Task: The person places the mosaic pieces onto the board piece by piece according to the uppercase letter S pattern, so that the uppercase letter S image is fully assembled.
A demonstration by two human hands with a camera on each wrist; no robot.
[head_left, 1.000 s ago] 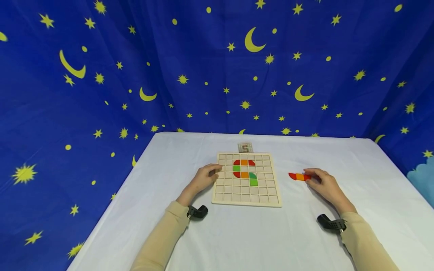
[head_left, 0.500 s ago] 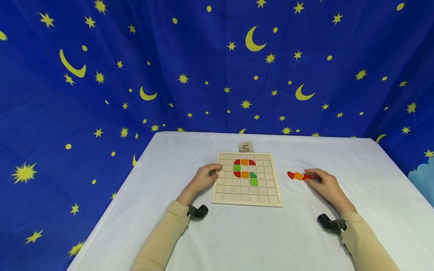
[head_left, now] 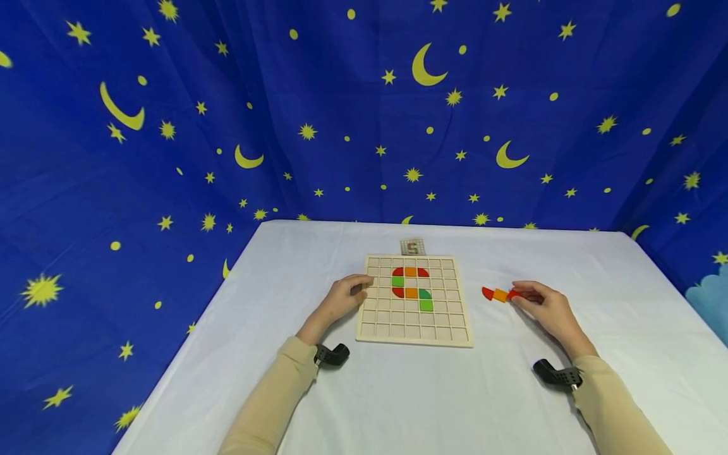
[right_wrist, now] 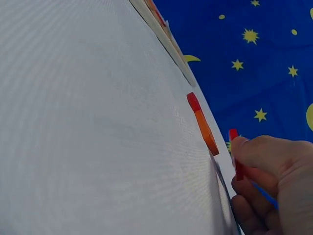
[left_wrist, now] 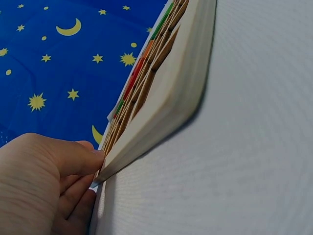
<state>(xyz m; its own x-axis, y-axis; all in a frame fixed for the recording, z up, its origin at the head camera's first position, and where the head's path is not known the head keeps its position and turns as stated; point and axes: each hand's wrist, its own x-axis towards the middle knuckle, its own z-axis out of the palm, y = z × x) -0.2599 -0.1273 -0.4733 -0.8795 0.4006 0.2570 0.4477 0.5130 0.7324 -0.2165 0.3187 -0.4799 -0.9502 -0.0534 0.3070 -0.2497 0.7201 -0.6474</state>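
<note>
A wooden grid board (head_left: 387, 330) lies on the table, with several red, orange and green tiles set in its cells in a curving line. My left hand (head_left: 343, 297) holds its left edge, the thumb (left_wrist: 83, 157) on the rim in the left wrist view. To the right of the board, my right hand (head_left: 548, 308) pinches a red tile (right_wrist: 238, 170) between thumb and fingers, raised off the cloth in the right wrist view. Just left of it, an orange square tile (head_left: 500, 295) and a red rounded tile (head_left: 487, 293) lie touching on the cloth.
Behind the board's far edge lies a small card (head_left: 412, 246) printed with a grid and an S-like figure. White cloth covers the table (head_left: 432, 398). A blue curtain (head_left: 364, 114) with yellow stars and moons hangs around it. Each wrist carries a black camera mount (head_left: 332, 356).
The right hand's red tile has come away from the orange tile and risen off the cloth. The orange tile has turned slightly and shifted left. My left hand stays put.
</note>
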